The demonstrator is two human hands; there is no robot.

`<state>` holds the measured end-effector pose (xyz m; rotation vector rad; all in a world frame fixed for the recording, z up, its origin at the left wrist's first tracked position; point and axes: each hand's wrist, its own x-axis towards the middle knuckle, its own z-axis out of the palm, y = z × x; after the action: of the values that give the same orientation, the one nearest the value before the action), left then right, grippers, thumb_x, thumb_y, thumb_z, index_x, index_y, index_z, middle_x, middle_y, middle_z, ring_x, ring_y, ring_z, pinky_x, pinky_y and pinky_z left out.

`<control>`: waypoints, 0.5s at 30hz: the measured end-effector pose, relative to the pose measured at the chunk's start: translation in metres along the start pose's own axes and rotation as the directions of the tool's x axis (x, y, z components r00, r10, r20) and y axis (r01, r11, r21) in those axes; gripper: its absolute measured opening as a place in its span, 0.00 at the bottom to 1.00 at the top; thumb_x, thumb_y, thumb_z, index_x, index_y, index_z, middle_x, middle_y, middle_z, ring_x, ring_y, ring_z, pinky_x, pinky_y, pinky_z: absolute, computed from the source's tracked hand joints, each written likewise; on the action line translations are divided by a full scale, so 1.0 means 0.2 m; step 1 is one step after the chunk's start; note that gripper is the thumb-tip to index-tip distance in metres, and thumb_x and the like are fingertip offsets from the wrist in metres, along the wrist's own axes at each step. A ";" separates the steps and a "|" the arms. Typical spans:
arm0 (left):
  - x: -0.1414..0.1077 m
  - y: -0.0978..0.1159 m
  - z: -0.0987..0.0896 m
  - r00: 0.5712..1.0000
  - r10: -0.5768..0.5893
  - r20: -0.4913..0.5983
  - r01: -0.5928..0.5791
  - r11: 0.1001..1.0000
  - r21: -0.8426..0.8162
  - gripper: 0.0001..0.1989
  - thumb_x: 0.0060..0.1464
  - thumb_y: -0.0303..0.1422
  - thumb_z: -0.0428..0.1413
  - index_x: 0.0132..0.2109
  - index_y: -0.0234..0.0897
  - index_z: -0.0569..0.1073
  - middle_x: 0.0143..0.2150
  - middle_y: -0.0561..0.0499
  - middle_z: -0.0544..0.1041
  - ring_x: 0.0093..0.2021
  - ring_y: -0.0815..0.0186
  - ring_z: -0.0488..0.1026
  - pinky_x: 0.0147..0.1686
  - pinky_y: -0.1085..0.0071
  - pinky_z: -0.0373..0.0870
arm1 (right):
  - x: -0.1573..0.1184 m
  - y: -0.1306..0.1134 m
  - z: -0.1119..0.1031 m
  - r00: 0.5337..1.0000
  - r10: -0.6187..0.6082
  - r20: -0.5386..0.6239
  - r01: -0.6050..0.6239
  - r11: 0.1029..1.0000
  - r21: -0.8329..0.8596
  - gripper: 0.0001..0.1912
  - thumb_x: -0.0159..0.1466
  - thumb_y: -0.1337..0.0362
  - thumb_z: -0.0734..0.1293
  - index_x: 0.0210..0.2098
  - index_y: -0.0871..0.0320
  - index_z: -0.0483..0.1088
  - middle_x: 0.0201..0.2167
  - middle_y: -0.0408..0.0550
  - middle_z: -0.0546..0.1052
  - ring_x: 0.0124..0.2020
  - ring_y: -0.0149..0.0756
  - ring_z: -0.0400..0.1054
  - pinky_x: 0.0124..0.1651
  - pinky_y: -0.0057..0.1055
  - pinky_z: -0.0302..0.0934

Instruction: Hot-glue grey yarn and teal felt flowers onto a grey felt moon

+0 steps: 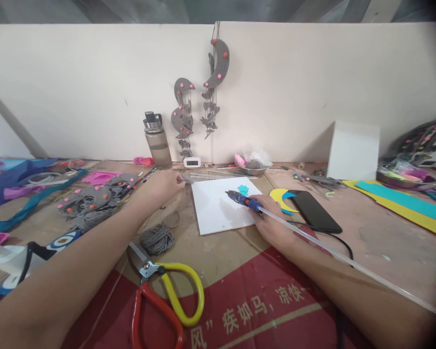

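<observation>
My right hand (272,224) grips the glue gun (244,198), tip over the board (212,211) at twelve o'clock; best held steady, clear of the teal cut-outs (243,190) at one. My left hand (164,188), at eleven: pinching anything? Can't tell.

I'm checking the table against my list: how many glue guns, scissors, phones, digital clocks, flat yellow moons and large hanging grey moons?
Glue gun: 1
Scissors: 1 pair
Phone: 1
Digital clock: 1
Yellow moon: 1
Grey moons: 3
Total: 8
</observation>
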<state>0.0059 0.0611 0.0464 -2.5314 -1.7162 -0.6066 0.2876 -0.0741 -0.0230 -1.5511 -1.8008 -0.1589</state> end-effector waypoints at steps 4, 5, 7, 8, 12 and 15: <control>0.06 -0.16 -0.06 0.993 -0.085 -0.083 0.091 0.994 0.063 0.14 0.48 0.38 0.52 0.36 0.35 0.79 0.34 0.45 0.80 0.34 0.59 0.74 0.35 0.69 0.66 | 0.00 0.01 0.00 1.000 -0.020 0.001 0.020 1.000 -0.001 0.13 0.61 0.67 0.61 0.45 0.57 0.68 0.43 0.51 0.74 0.45 0.46 0.65 0.47 0.42 0.57; 0.06 -0.19 -0.10 0.989 -0.107 -0.103 0.114 0.991 0.067 0.15 0.49 0.38 0.52 0.36 0.35 0.79 0.34 0.44 0.80 0.35 0.59 0.74 0.35 0.69 0.66 | 0.00 0.01 0.00 1.000 -0.025 0.000 0.025 1.000 -0.002 0.13 0.61 0.67 0.61 0.45 0.57 0.68 0.43 0.51 0.75 0.44 0.45 0.65 0.47 0.42 0.57; 0.06 -0.23 -0.18 0.968 -0.202 -0.146 0.209 0.977 0.034 0.16 0.49 0.40 0.52 0.37 0.35 0.79 0.33 0.44 0.79 0.34 0.59 0.74 0.34 0.69 0.67 | 0.00 0.02 0.01 0.999 -0.036 0.002 0.036 0.999 -0.006 0.12 0.61 0.67 0.60 0.45 0.57 0.68 0.42 0.51 0.75 0.44 0.45 0.65 0.47 0.42 0.57; 0.06 -0.24 -0.22 0.955 -0.249 -0.161 0.257 0.966 0.034 0.17 0.48 0.42 0.53 0.38 0.35 0.78 0.32 0.44 0.79 0.34 0.58 0.74 0.34 0.68 0.67 | 0.00 0.02 0.01 0.999 -0.040 0.002 0.040 0.999 -0.008 0.12 0.61 0.67 0.60 0.45 0.57 0.68 0.43 0.51 0.75 0.44 0.45 0.65 0.47 0.42 0.57; 0.05 -0.24 -0.28 0.929 -0.329 -0.173 0.353 0.926 0.136 0.18 0.48 0.45 0.53 0.37 0.36 0.77 0.33 0.41 0.78 0.37 0.53 0.73 0.34 0.65 0.67 | 0.00 0.03 0.02 1.000 -0.024 -0.008 0.024 0.999 -0.021 0.12 0.62 0.66 0.60 0.45 0.57 0.67 0.45 0.51 0.74 0.46 0.45 0.65 0.49 0.42 0.56; 0.04 -0.23 -0.19 0.952 -0.306 -0.025 0.304 0.928 0.218 0.17 0.51 0.41 0.49 0.36 0.31 0.76 0.35 0.37 0.76 0.41 0.50 0.72 0.40 0.62 0.65 | 0.00 0.03 0.02 1.000 -0.021 -0.006 0.021 0.999 -0.033 0.12 0.62 0.66 0.60 0.45 0.57 0.68 0.43 0.51 0.74 0.45 0.45 0.65 0.48 0.42 0.57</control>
<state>-0.0446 0.0773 0.0751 -2.1422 -2.0721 -0.3863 0.2906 -0.0710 -0.0278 -1.5530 -1.8183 -0.2048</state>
